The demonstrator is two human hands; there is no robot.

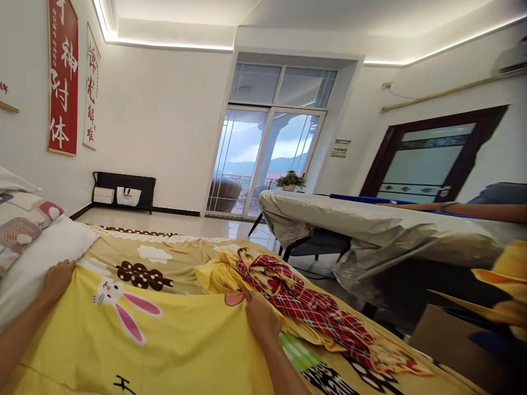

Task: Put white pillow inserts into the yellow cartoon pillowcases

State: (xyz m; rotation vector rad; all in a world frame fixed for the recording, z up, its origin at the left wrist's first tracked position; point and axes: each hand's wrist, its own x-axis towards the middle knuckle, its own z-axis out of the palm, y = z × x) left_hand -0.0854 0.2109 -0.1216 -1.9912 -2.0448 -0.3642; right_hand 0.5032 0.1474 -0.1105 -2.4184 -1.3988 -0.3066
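A yellow bed sheet (173,340) printed with a rabbit is spread across the bed in front of me. My left hand (57,278) grips its far edge at the left, beside a white pillow (41,252). My right hand (259,318) pinches the same edge further right, fingers closed on the cloth. Just beyond my right hand lies a crumpled red plaid cloth (304,302) on a bunched yellow cloth (214,274).
A patterned pillow (24,219) lies at the far left. A table under a silvery cover (370,225) stands to the right, with another person's forearm (453,208) resting on it. A cardboard box (453,345) sits at lower right. Glass balcony doors (263,164) are ahead.
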